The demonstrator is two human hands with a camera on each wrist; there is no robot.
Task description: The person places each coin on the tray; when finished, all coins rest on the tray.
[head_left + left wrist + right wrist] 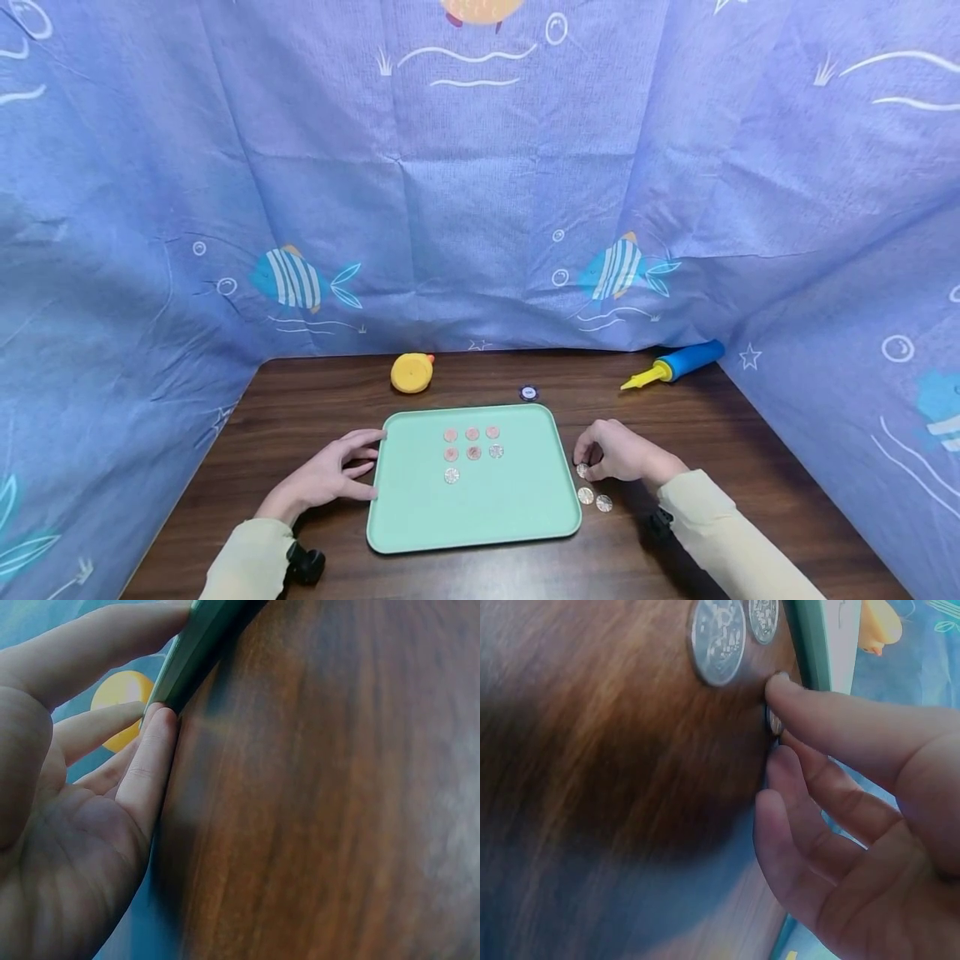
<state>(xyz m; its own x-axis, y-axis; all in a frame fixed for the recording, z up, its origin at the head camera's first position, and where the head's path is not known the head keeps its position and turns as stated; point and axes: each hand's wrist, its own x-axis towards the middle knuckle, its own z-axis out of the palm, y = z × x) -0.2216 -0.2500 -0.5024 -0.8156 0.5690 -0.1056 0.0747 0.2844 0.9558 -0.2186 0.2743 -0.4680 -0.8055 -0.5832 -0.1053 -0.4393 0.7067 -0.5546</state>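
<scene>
A mint-green tray (510, 508) lies on the table, with several coins in rows on it, some coppery like this coin (472, 434), others silvery like this one (452, 475). My left hand (333, 471) touches the tray's left edge, fingers spread and thumb lower down. Just off the right edge, my right hand (618, 452) pinches a silver coin (775, 721) between thumb and fingers, down at the tabletop; the hand partly hides this coin. Two more silver coins lie flat below it, one (585, 496) close to the tray and another (603, 503) farther right.
Behind the tray are a yellow rubber duck (412, 373), a dark poker chip (528, 392) and a blue and yellow hand pump (678, 363). A blue fish-patterned cloth (480, 208) hangs around the back and sides of the wooden table (330, 417).
</scene>
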